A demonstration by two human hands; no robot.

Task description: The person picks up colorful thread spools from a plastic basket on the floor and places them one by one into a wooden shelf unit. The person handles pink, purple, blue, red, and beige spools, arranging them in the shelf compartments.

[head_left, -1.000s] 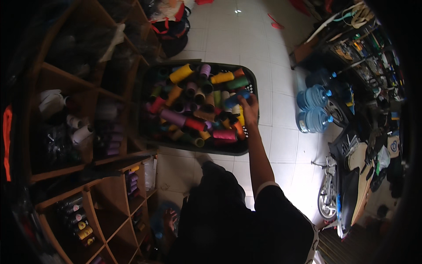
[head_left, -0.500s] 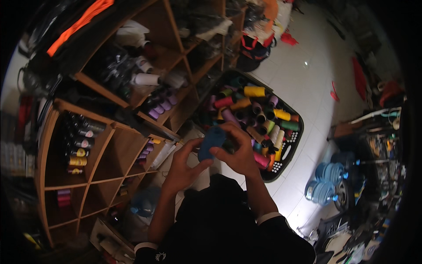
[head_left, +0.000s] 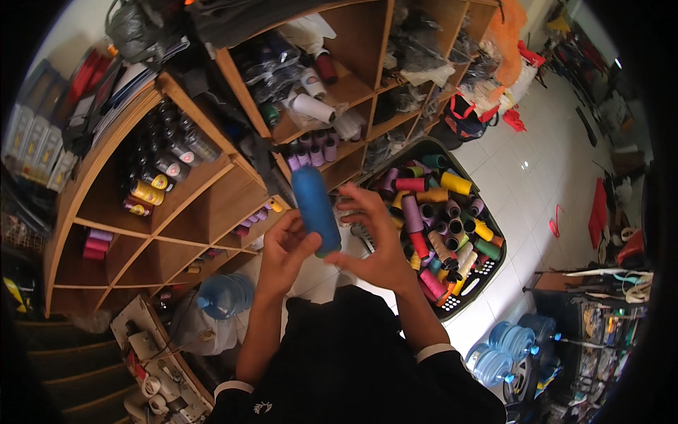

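A blue thread spool point(head_left: 316, 208) stands nearly upright in my left hand point(head_left: 284, 256), the thumb and fingers closed about its lower part. Just to the right of it, my right hand point(head_left: 378, 244) is open, fingers spread and curved toward the spool. Its thumb is close to the spool's lower end; whether it touches I cannot tell. Beyond the right hand, a dark plastic basket point(head_left: 462, 295) on the floor is heaped with thread spools in yellow, pink, purple, green and other colours.
On the left are wooden cubby shelves point(head_left: 191, 230) with dark spools point(head_left: 169, 166), purple spools point(head_left: 318, 152) and plastic bags. A blue water jug point(head_left: 227, 295) is on the floor at lower left. More water jugs point(head_left: 512, 340) lie at right, near a cluttered rack point(head_left: 611, 318).
My view has swung left. The blue spool has tipped more upright. My right hand, earlier on the spool, has let go and spread its fingers; the left still holds it.
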